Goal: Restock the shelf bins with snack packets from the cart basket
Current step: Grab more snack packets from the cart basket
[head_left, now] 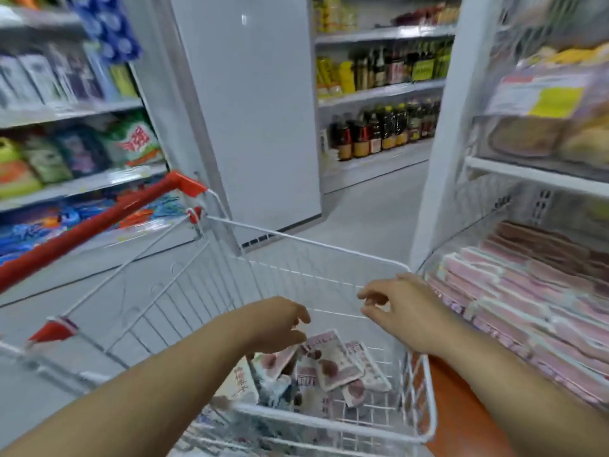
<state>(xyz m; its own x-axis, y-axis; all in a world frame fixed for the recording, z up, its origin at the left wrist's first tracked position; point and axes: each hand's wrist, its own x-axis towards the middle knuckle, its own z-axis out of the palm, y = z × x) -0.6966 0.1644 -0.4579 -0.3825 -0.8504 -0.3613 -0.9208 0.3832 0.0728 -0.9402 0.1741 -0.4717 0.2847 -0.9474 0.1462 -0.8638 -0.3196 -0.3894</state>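
Probably a shop: stocked shelves (74, 110), cart (92, 229)

Grey floor (362, 206) runs between stocked white shelves (82, 184) and a white pillar (250, 110).

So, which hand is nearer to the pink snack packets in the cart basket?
Left. The left hand hangs just above the pink snack packets, fingers pointing down at them. The right hand is higher and further right, near the right rim of the cart basket.
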